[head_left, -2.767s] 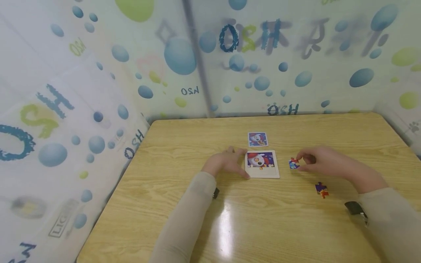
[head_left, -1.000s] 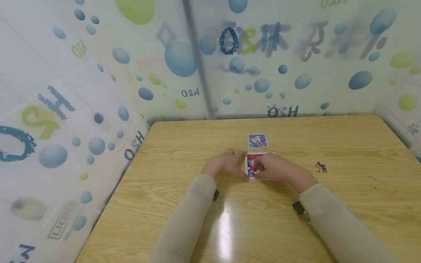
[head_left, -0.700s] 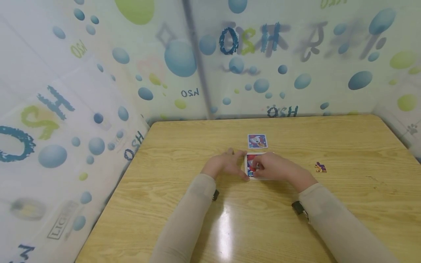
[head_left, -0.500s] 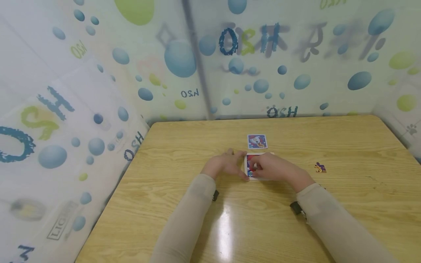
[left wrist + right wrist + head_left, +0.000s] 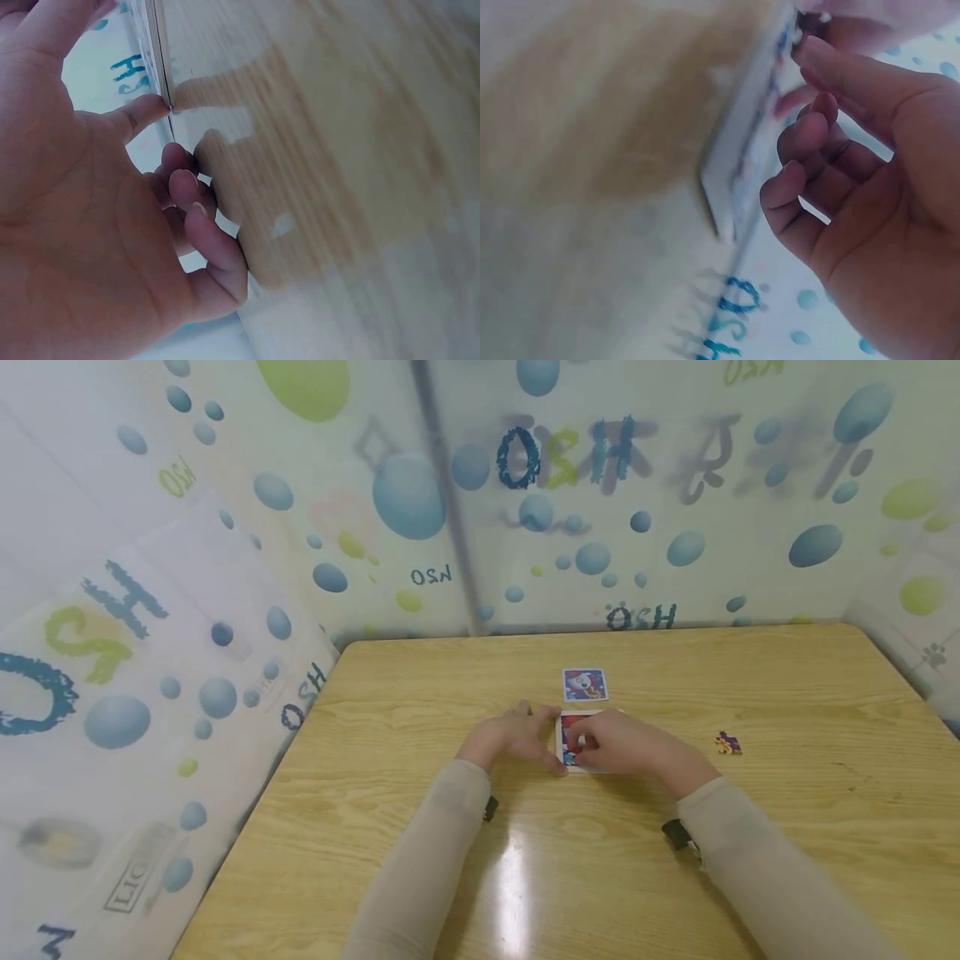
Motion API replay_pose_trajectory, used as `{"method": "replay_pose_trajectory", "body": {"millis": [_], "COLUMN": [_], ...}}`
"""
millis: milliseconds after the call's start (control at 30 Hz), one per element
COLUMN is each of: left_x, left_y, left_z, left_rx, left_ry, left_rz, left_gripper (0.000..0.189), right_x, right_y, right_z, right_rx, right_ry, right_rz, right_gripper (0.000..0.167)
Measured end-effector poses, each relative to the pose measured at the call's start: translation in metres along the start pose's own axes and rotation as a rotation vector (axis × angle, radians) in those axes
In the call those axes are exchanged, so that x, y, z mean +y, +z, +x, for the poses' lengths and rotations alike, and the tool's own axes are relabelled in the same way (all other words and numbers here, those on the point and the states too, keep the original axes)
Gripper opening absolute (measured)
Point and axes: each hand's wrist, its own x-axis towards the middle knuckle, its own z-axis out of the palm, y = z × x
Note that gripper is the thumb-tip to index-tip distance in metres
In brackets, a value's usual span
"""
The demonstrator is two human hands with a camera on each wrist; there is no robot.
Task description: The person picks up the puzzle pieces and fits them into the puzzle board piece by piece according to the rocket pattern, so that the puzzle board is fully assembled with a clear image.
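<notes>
My left hand [image 5: 517,737] holds the left side of a square puzzle tray [image 5: 559,743], forefinger at the far corner and thumb at the near one. In the left wrist view the forefinger meets the tray's thin edge, and the other fingers curl on the table. My right hand [image 5: 626,742] lies over the tray, hiding most of its red, white and blue picture. Between thumb and forefinger it pinches a small dark puzzle piece [image 5: 812,24], partly hidden in the right wrist view.
A small square picture card [image 5: 585,685] lies just beyond the tray. To the right is a loose purple and yellow puzzle piece [image 5: 727,743]. The wooden table [image 5: 390,710] meets a bubble-patterned curtain [image 5: 592,560] at its far edge.
My right hand has carried a puzzle piece leftward from the table onto the tray, staying there for the last second. The purple and yellow piece shows right of the tray. My left hand stays put.
</notes>
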Motion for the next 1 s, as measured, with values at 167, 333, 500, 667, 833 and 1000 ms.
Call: {"method": "replay_pose_trajectory", "body": {"millis": [167,333,500,667,833,1000], "left_x": [0.001,0.001,0.001,0.001,0.0,-0.001], "left_y": [0.0,0.0,0.0,0.001,0.003,0.003], "left_z": [0.0,-0.002,-0.003,-0.003,-0.003,-0.003], "left_rx": [0.007,0.016,0.024,0.021,0.023,0.024], "left_ry": [0.003,0.011,0.016,0.011,0.002,0.007], "left_rz": [0.001,-0.014,-0.023,-0.036,-0.048,-0.043], "left_gripper": [0.108,0.109,0.11,0.109,0.108,0.108], "right_x": [0.001,0.0,0.001,0.012,0.029,0.048], "right_y": [-0.018,-0.042,-0.06,-0.068,-0.072,-0.074], "right_z": [-0.016,-0.041,-0.073,-0.098,-0.118,-0.132], "right_rx": [0.026,0.043,0.057,0.052,0.062,0.094], "right_ry": [0.02,0.019,0.015,0.047,0.072,0.118], "right_rz": [-0.005,0.003,-0.008,-0.037,-0.058,-0.066], "right_gripper": [0.021,0.02,0.025,0.028,0.03,0.036]}}
